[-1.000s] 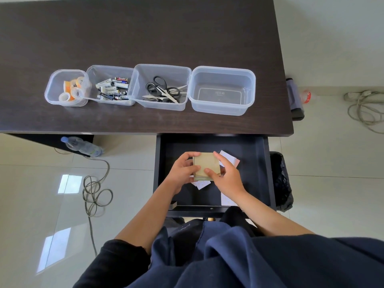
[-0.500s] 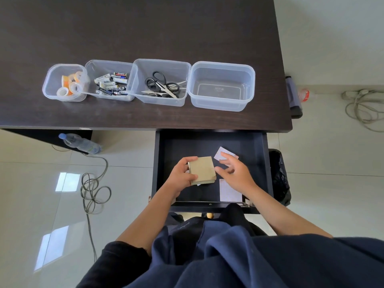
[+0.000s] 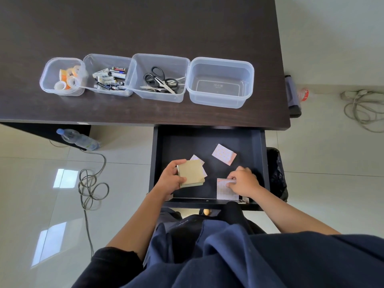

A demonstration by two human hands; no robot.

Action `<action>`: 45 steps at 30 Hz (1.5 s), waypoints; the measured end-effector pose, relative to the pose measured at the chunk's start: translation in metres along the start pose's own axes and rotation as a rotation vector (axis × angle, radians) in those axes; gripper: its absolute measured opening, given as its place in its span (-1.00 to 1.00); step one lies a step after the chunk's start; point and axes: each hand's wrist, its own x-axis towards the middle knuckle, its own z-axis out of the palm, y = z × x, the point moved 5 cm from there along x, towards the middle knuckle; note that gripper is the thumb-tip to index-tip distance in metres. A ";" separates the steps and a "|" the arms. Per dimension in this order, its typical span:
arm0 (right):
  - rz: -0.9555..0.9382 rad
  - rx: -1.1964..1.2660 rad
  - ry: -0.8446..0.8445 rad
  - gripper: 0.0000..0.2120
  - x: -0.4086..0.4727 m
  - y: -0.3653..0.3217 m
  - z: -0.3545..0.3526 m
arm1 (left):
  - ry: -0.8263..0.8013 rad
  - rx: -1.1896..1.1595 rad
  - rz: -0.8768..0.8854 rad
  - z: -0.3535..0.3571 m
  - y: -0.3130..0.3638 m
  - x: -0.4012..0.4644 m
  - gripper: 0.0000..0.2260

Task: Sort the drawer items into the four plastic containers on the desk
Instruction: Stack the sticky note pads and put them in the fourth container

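Observation:
The dark drawer (image 3: 209, 201) is pulled open below the desk. My left hand (image 3: 170, 178) grips a tan stack of sticky notes (image 3: 192, 172) at the drawer's left. My right hand (image 3: 243, 181) pinches the top edge of a pale pink patterned note pad (image 3: 224, 191) near the drawer's front right. Another pink pad (image 3: 224, 154) lies farther back, and a small pink note (image 3: 197, 158) peeks out behind the tan stack. On the desk stand four clear containers: tape rolls (image 3: 62, 76), batteries (image 3: 108, 76), scissors (image 3: 159, 79), and an empty one (image 3: 220, 83).
The dark desk (image 3: 145, 28) spans the top. On the floor lie a water bottle (image 3: 78, 139), a coiled cable (image 3: 91, 183) at left and a power strip cable (image 3: 363, 107) at right. A black bin (image 3: 277, 173) stands right of the drawer.
My right hand left the tan stack and moved right and nearer to the pink pad at the drawer's front. My left hand alone now holds the stack, shifted left.

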 end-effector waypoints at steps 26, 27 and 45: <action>-0.228 0.586 0.294 -0.78 -0.032 -0.061 -0.042 | -0.181 -0.155 0.022 0.036 0.038 -0.012 -0.42; -0.222 0.609 0.275 -0.78 -0.032 -0.062 -0.041 | -0.180 -0.150 0.031 0.036 0.039 -0.013 -0.42; -0.121 0.823 0.284 -0.46 -0.018 -0.054 -0.044 | -0.235 -0.168 0.065 0.028 0.047 -0.026 -0.35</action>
